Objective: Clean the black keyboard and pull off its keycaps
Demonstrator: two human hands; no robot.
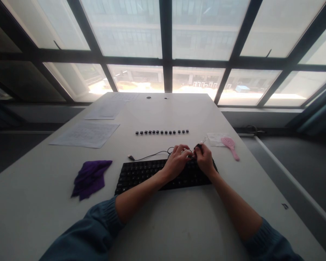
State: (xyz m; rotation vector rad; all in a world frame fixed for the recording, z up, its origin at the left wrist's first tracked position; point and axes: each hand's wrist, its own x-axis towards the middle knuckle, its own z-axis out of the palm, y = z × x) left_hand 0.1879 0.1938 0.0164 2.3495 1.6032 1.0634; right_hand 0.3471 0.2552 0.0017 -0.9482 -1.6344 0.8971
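Note:
A black keyboard (143, 170) lies on the white table in front of me, its upper right part hidden by my hands. My right hand (205, 159) is closed above the keyboard's right end, around a small black tool with thin wires that looks like a keycap puller (197, 146). Close beside it, my left hand (177, 159) bends over the keyboard's back edge with thumb and fingers pinched together; what lies between them is too small to make out. Beyond the keyboard, several black keycaps (161, 132) stand in a row. The keyboard's USB cable (149, 156) curls behind it, plug to the left.
A purple cloth (90, 179) lies left of the keyboard. Paper sheets (85, 134) cover the table's far left. On the right are a pink hairbrush (229, 144) and a clear plastic bag (215, 140). The table's right edge runs past my right arm; windows stand behind.

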